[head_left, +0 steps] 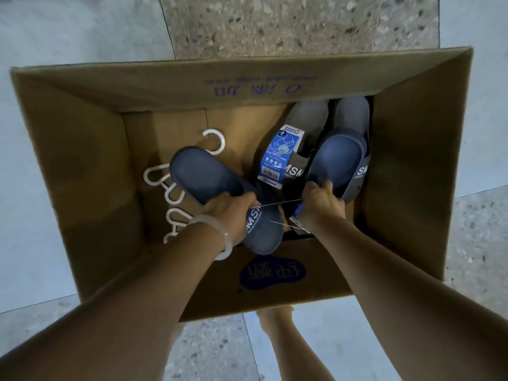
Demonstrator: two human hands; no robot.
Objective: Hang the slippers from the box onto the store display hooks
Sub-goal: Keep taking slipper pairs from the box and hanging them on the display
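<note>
An open cardboard box stands on the floor below me. Inside it, my left hand grips a navy slipper by its strap. My right hand grips a second navy slipper at its edge. A thin string runs between the two slippers. Behind them lies a grey pair of slippers with a blue paper label. Several white plastic hangers lie on the box bottom at the left, partly under the left slipper.
The box sits on a floor of pale tiles and a speckled stone strip. The near box flap carries a blue printed mark. My leg and foot show below the box, between my forearms.
</note>
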